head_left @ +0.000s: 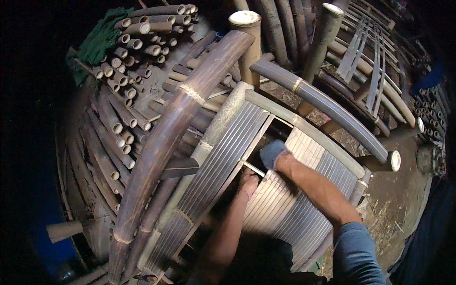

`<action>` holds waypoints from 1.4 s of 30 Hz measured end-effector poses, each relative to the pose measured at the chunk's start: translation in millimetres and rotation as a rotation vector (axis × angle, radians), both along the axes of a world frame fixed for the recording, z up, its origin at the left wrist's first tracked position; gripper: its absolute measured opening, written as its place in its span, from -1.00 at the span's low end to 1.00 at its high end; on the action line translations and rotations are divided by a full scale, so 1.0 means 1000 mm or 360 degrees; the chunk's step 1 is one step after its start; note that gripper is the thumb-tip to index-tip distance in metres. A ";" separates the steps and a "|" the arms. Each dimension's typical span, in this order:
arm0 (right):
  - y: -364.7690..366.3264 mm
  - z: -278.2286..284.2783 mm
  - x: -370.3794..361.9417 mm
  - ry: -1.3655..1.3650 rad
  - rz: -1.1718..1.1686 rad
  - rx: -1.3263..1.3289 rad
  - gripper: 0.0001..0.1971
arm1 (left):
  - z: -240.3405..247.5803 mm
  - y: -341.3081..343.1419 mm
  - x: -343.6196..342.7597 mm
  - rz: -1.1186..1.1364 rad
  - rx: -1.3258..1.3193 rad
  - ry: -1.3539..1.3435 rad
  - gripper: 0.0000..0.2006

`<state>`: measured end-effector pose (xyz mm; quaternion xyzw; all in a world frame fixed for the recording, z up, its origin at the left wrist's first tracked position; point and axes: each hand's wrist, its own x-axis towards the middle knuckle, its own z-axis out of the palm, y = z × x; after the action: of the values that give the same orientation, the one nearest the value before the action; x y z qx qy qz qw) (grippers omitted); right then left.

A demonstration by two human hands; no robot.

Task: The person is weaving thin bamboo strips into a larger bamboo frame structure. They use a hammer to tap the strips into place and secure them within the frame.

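A bamboo bench or bed frame lies before me, its top made of narrow dark and pale slats (266, 209). Through a long gap between two slat panels shows a pale crosspiece (255, 169). Just below that crosspiece, my left hand (249, 182) has its fingers curled inside the gap; what they grip is hidden. My right hand (284, 160) reaches across the pale slats to the far part of the gap. A blue-grey cloth (272, 153) covers its fingers and seems bunched in its grasp.
Thick bamboo rails (166, 128) edge the frame on the left, and a curved dark rail (327, 104) spans the far side. Upright posts (248, 52) stand beyond. Stacked cut bamboo (118, 128) fills the left, with a green net (97, 45) on top. Slatted bamboo (363, 52) lies far right.
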<state>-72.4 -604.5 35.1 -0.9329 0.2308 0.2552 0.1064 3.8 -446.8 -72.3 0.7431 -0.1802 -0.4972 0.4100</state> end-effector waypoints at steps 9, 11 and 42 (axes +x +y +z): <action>0.001 0.025 -0.010 -0.0238 0.0009 0.0329 -0.73 | 0.057 0.022 0.002 0.0233 0.0016 0.0352 -0.80; 0.017 0.035 -0.034 -0.0967 0.0067 0.0343 -0.75 | 0.085 0.030 0.004 0.0159 -0.0250 0.0564 -0.79; -0.025 0.016 -0.042 -0.0296 0.0145 -0.0156 -0.51 | 0.050 0.026 -0.057 -0.0278 0.0307 -0.0852 -0.61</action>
<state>-114.5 -629.7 50.7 -0.9661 0.1895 0.1606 0.0698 -52.7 -420.4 -22.2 0.8651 -0.2972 -0.3317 0.2310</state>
